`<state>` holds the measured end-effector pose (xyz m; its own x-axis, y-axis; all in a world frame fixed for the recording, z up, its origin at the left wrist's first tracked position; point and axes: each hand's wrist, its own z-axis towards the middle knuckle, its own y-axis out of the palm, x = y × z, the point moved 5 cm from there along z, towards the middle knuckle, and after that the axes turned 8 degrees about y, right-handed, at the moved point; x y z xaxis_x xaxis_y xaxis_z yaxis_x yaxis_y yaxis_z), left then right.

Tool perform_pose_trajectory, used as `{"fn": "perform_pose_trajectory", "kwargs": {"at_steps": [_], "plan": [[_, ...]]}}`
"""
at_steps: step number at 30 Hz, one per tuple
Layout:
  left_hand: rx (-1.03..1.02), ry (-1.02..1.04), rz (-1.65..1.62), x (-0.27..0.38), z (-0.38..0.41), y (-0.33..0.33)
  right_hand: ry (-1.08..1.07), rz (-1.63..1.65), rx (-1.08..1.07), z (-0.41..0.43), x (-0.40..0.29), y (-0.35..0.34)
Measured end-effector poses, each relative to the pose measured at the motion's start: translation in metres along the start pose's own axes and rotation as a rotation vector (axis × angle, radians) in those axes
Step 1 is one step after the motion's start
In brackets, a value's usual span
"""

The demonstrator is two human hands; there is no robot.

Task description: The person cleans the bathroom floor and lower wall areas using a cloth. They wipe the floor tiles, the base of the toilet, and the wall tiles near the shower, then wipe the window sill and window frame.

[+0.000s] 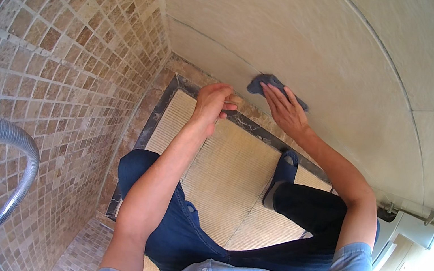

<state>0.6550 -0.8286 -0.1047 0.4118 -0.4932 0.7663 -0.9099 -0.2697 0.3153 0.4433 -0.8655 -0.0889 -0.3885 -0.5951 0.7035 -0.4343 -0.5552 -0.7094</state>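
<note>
My right hand (285,111) presses a dark grey cloth (270,85) against the large beige wall tile (324,59), low on the wall. The fingers lie stretched over the cloth, and its ends stick out on both sides of them. My left hand (213,101) hangs over the floor's edge near the foot of the same wall, fingers curled. Something small and tan seems to show at its fingertips, but it blends with the brown border tile (250,101) behind, so I cannot tell whether it is held.
Brown mosaic tiles (72,46) cover the wall on the left. A ribbed metal shower hose (25,163) curves in front of it. Under me is a ribbed beige floor (236,151) with a dark stone border (258,130). A glass door's metal hinge (429,217) is at the right.
</note>
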Motion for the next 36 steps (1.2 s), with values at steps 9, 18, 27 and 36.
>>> {"fn": "perform_pose_trajectory", "kwargs": {"at_steps": [9,18,27,36], "plan": [[-0.014,-0.002,0.060,-0.001,-0.003,0.007,-0.299,-0.188,-0.207,-0.021,-0.054,0.068],[-0.043,0.017,0.044,0.004,-0.009,0.016,0.001,-0.092,-0.018,0.051,-0.009,-0.019],[0.078,0.058,-0.022,0.016,-0.023,-0.015,-0.346,-0.299,-0.173,0.098,-0.102,0.063],[0.100,0.088,-0.050,0.020,-0.027,-0.027,-0.108,-0.163,-0.103,0.085,-0.039,-0.021]]}}
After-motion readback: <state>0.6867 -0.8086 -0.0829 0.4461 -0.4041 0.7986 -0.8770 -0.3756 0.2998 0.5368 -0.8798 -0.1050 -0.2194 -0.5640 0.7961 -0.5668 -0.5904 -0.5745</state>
